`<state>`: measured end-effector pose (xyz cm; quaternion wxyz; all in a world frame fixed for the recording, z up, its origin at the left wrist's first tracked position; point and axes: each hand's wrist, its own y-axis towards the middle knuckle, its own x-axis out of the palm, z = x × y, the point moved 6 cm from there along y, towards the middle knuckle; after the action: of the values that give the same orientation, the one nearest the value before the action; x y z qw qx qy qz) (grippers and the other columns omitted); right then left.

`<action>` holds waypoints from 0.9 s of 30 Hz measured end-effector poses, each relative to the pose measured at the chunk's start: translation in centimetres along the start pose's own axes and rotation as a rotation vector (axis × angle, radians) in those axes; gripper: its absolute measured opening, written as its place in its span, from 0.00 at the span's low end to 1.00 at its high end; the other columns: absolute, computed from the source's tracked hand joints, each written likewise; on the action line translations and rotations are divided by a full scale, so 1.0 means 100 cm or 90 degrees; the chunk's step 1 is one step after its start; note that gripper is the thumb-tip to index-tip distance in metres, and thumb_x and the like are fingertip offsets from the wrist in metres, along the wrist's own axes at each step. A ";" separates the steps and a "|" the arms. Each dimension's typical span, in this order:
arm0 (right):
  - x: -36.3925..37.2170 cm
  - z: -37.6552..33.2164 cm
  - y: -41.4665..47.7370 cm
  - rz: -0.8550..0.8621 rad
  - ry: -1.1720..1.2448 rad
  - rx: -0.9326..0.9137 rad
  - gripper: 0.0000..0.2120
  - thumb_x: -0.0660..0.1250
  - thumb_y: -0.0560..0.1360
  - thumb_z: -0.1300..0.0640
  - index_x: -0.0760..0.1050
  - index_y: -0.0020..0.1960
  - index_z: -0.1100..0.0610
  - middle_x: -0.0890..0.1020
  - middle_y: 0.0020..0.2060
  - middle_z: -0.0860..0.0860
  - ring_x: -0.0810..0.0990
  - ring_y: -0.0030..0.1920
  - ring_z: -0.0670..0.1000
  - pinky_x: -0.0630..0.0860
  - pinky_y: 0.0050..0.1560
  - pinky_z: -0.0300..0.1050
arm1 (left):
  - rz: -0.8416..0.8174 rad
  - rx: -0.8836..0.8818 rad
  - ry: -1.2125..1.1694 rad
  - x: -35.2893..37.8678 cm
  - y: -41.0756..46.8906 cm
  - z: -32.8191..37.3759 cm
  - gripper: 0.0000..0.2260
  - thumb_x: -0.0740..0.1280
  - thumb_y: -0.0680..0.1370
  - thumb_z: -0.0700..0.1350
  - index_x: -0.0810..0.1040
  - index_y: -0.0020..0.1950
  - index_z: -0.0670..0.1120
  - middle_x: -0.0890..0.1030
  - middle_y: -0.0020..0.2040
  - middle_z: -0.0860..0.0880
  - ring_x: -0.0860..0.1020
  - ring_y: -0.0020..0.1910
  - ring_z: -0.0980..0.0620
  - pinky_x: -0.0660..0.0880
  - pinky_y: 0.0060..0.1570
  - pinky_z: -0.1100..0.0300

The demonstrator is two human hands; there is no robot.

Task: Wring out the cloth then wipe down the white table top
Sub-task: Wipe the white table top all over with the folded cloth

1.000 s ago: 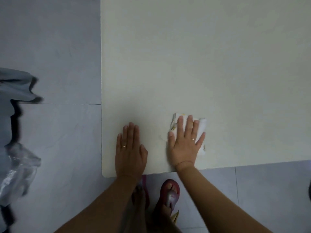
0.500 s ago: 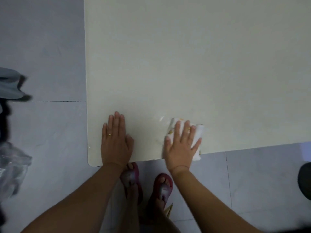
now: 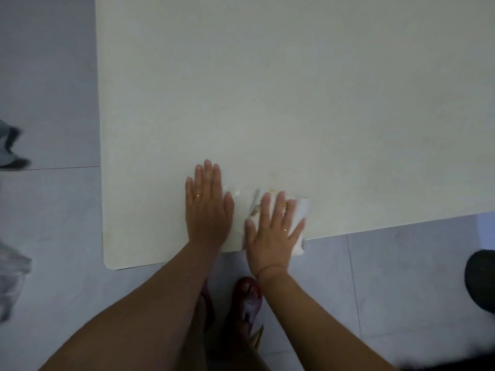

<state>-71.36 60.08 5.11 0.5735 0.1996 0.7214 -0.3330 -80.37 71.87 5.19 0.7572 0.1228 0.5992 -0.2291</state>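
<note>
A folded white cloth with yellow print lies on the white table top at its near edge, partly overhanging it. My right hand presses flat on the cloth with straight, spread fingers. My left hand rests flat on the bare table just left of the cloth, fingers together. A wet smear shines between the two hands.
Grey tiled floor surrounds the table on the left and near side. My feet in red sandals stand under the near edge. A dark round object sits at the right edge; grey fabric and clear plastic lie at far left.
My right hand has pulled the cloth back so it overhangs the near table edge. My left hand now rests further from the table's left corner, closer to the cloth.
</note>
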 end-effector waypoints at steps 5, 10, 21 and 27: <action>-0.002 0.034 0.010 -0.035 -0.073 -0.326 0.28 0.48 0.78 0.41 0.52 0.76 0.48 0.53 0.76 0.49 0.50 0.76 0.55 0.53 0.72 0.64 | -0.002 -0.011 0.019 0.017 0.005 0.012 0.26 0.50 0.81 0.50 0.57 0.77 0.40 0.58 0.77 0.40 0.55 0.77 0.43 0.50 0.75 0.47; -0.018 0.106 0.054 -0.018 -0.019 -0.010 0.29 0.41 0.78 0.39 0.39 0.75 0.46 0.41 0.77 0.47 0.37 0.76 0.49 0.36 0.74 0.57 | -0.006 -0.027 0.038 0.020 0.006 0.013 0.27 0.46 0.81 0.52 0.53 0.78 0.41 0.55 0.78 0.41 0.53 0.77 0.44 0.46 0.75 0.49; -0.019 0.041 0.078 -0.030 -0.111 -0.324 0.28 0.47 0.79 0.43 0.48 0.77 0.48 0.49 0.77 0.48 0.48 0.77 0.54 0.42 0.74 0.60 | 0.004 -0.027 -0.007 0.015 0.008 0.014 0.26 0.49 0.80 0.48 0.56 0.77 0.40 0.57 0.77 0.41 0.54 0.77 0.44 0.46 0.75 0.49; -0.011 -0.007 0.074 0.001 -0.026 -0.063 0.28 0.47 0.79 0.45 0.44 0.77 0.49 0.47 0.77 0.50 0.44 0.77 0.56 0.37 0.72 0.64 | 0.011 -0.020 -0.005 0.014 0.008 0.014 0.26 0.52 0.79 0.46 0.60 0.75 0.38 0.60 0.76 0.39 0.59 0.75 0.41 0.50 0.74 0.46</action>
<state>-66.63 65.87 4.44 0.5977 0.1648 0.7249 -0.3002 -78.52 71.66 4.10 0.7635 0.1154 0.5984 -0.2139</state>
